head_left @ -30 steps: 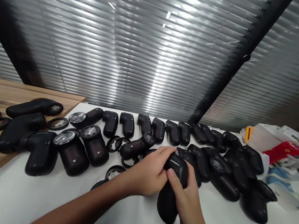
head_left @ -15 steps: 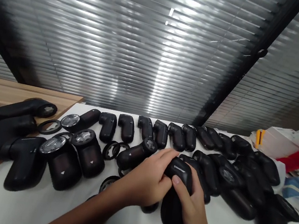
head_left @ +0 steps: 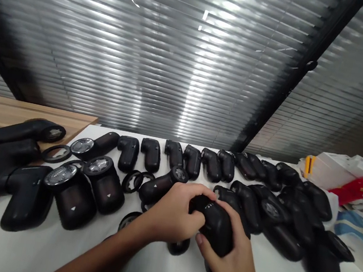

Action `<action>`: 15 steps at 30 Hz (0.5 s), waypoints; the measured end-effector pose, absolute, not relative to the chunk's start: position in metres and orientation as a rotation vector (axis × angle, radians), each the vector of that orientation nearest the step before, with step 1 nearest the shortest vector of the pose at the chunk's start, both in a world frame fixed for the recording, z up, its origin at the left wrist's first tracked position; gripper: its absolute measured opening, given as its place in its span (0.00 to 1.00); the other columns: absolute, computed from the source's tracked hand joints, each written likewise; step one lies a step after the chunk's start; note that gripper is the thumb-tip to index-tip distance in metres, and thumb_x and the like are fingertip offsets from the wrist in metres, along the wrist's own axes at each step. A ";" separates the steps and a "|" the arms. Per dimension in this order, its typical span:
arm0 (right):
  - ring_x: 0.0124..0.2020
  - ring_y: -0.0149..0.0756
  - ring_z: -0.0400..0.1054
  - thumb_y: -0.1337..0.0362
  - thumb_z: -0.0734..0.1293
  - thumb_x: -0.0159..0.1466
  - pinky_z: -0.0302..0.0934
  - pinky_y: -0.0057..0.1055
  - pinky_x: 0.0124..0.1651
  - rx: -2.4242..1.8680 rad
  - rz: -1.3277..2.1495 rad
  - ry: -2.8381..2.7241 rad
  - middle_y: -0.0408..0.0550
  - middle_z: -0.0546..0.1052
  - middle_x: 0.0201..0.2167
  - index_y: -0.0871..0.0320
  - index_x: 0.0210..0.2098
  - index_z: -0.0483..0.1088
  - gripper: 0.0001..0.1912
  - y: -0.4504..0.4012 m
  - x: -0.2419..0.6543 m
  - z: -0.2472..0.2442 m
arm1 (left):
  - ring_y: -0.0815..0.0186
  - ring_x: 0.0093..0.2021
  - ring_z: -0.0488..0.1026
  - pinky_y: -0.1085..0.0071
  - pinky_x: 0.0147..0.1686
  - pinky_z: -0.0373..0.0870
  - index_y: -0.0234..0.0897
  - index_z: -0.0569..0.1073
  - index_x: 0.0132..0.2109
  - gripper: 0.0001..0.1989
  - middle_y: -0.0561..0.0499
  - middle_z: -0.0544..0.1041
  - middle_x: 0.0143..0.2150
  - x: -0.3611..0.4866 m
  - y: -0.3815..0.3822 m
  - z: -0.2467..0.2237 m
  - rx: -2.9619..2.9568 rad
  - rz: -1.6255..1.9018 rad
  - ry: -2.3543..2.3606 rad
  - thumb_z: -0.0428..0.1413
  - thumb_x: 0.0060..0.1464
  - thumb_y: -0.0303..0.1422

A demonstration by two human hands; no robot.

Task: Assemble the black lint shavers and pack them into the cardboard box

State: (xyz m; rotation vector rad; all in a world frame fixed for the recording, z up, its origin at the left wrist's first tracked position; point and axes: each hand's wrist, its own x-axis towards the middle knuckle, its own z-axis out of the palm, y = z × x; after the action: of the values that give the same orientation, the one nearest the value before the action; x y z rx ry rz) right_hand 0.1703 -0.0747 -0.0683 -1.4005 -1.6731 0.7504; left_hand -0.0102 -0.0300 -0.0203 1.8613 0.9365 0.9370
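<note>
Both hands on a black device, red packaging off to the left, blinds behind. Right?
Wrong side: the head view shows the red packaging off to the right. Left hand and right hand on a black device, blinds behind: correct.

One left hand (head_left: 175, 212) and one right hand (head_left: 235, 255) share one held device (head_left: 218, 228). Three silver-faced devices (head_left: 74, 202) lie at left, beside three plain-backed devices (head_left: 29, 197). Six row devices (head_left: 150, 155) line the back; ten or more heaped devices (head_left: 323, 268) overlap at right. At least four rings (head_left: 44, 154) and one red packet (head_left: 357, 190) show.
</note>
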 end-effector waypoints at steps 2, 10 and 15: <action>0.60 0.46 0.66 0.55 0.71 0.60 0.62 0.43 0.60 -1.360 0.626 -1.787 0.45 0.71 0.59 0.45 0.60 0.58 0.31 -0.077 0.173 -0.069 | 0.61 0.42 0.78 0.70 0.41 0.74 0.36 0.74 0.54 0.27 0.50 0.80 0.43 -0.012 -0.031 -0.020 1.870 0.895 0.945 0.49 0.46 0.19; 0.53 0.48 0.72 0.60 0.71 0.60 0.70 0.42 0.50 -1.225 0.289 -2.018 0.51 0.75 0.53 0.46 0.60 0.59 0.31 -0.072 0.186 -0.067 | 0.57 0.52 0.73 0.62 0.54 0.70 0.33 0.65 0.64 0.29 0.44 0.76 0.53 -0.020 -0.034 -0.013 2.138 0.682 0.841 0.48 0.55 0.21; 0.50 0.47 0.74 0.63 0.70 0.59 0.71 0.43 0.49 -1.187 0.204 -2.157 0.51 0.76 0.51 0.46 0.61 0.57 0.33 -0.065 0.194 -0.066 | 0.51 0.63 0.64 0.55 0.62 0.65 0.27 0.56 0.68 0.31 0.35 0.62 0.65 -0.017 -0.039 -0.024 2.228 0.626 0.865 0.47 0.58 0.22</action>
State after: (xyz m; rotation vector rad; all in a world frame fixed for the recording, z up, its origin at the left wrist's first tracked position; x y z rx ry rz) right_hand 0.1937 -0.0655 -0.0656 -1.1873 -2.1569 0.2042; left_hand -0.0172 -0.0387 -0.0241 2.2279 0.8651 0.6263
